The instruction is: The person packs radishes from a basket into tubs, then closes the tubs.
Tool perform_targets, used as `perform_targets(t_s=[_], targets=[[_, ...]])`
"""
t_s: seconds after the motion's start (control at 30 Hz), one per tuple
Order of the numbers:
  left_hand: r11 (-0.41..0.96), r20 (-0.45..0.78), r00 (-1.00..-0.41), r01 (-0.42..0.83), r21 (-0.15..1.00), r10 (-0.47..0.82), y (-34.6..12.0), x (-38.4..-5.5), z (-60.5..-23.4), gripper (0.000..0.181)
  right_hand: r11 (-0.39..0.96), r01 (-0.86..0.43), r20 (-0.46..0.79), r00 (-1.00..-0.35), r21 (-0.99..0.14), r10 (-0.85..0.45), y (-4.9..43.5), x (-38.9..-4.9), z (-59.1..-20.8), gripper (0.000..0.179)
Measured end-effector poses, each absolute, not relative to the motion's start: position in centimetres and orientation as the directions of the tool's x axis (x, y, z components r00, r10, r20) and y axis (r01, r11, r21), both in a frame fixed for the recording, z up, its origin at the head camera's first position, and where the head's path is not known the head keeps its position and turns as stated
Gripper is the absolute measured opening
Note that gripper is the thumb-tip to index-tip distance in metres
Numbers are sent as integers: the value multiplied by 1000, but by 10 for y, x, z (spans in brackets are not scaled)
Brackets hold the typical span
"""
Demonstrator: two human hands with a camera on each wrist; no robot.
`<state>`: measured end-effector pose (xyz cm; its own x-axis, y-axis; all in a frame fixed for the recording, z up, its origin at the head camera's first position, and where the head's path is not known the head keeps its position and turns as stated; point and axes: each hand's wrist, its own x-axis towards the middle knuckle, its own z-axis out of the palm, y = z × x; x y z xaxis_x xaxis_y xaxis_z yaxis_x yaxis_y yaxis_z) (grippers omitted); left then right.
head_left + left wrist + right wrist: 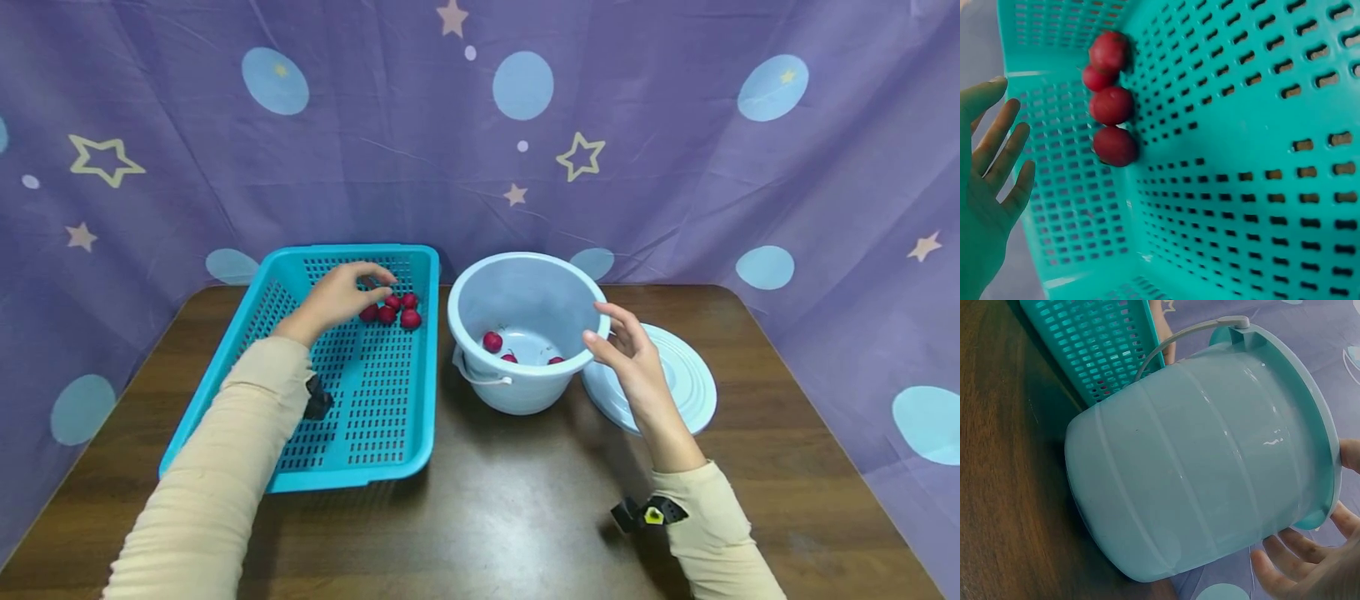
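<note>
In the teal basket (360,475), several small, round, red radish-like pieces (410,319) lie grouped near the far right corner. My left hand (341,293) hovers over them, thumb and fingers parted with nothing between. The left wrist view shows this hand (997,169) with spread fingers beside the red pieces (1112,106). To the right stands a light blue bucket (525,392) with a few red pieces (492,342) on its bottom. My right hand (633,358) holds its rim at the right side, and in the right wrist view its fingers (1285,562) lie along the bucket's outer wall.
A round light blue lid (686,379) lies on the wooden table (480,533) behind the right hand. The bucket's handle (480,379) hangs down at its front left. A purple curtain (637,167) with stars and dots rises behind the table.
</note>
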<state>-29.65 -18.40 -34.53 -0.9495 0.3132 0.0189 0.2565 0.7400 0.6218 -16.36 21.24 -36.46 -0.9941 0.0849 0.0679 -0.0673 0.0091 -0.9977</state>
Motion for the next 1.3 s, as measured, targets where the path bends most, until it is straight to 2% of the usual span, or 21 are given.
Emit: perform_targets(t_s=[0.3,0.6,0.87,1.3], targets=[[713,-34,-975,136,688,219,-193,-304,-368,36,22,-64,65,-993,-998,95,214,-159,-365,48],[715,-126,-978,30,698,164,-204,-302,-385,39,7,-68,68,-994,-998,90,213,-160,-367,48],[718,-170,-971,4,696,170,-208,-301,-396,44,8,-69,70,-994,-998,87,213,-161,-367,48],[768,-176,-973,-1,641,146,-206,-302,-397,44,27,-72,74,-993,-997,90,212,-162,-365,49]])
